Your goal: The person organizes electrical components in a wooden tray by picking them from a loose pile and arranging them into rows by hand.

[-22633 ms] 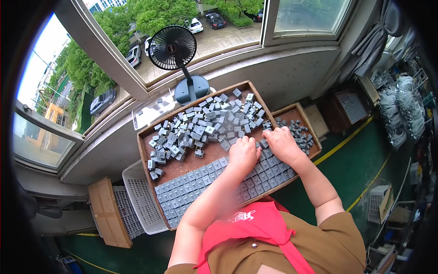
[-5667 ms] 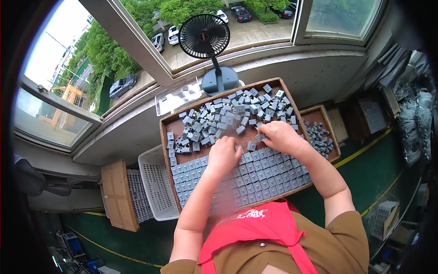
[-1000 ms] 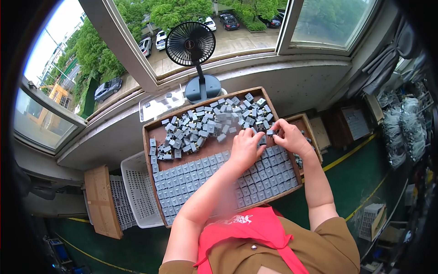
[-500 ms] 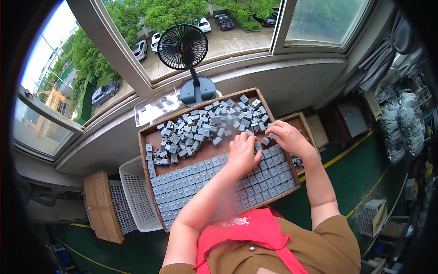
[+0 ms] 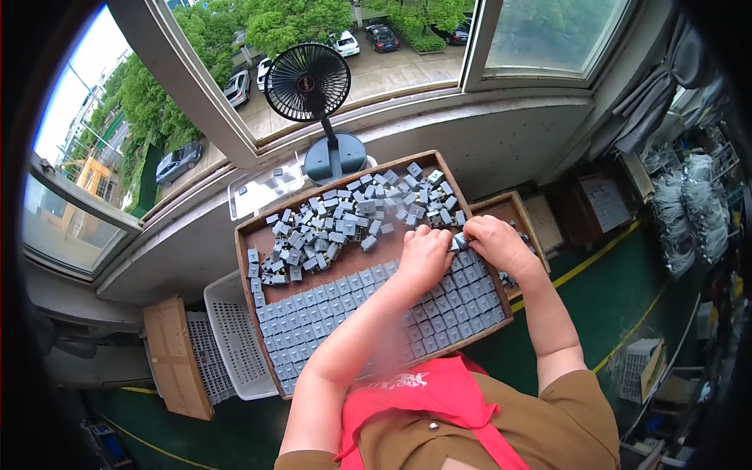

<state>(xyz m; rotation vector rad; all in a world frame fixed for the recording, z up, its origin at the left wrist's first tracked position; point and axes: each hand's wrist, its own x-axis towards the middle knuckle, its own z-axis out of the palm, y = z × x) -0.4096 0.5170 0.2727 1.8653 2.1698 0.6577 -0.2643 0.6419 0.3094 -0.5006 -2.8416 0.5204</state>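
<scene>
A wooden tray point(image 5: 245, 237) holds many small grey plastic blocks. Neat rows of them point(image 5: 345, 309) fill the near part, while a loose pile point(image 5: 329, 223) lies at the far side with bits of yellow and black showing. Over the right end of the top row, my left hand point(image 5: 427, 254) is closed, its fingertips against a small grey block point(image 5: 459, 241). My right hand point(image 5: 497, 243) pinches the same block from the right, beside the tray's right wall. The fingers partly hide this block.
Behind the tray, a black fan point(image 5: 308, 82) stands by the window next to a clear plastic lid point(image 5: 266, 190). A white perforated basket point(image 5: 235, 333) and a cardboard piece point(image 5: 176, 356) are at the left. A second wooden tray point(image 5: 505, 210) sits at the right.
My hands have come closer together at the right end of the top row. The right hand has moved slightly down, and a grey block now sits between both hands' fingertips.
</scene>
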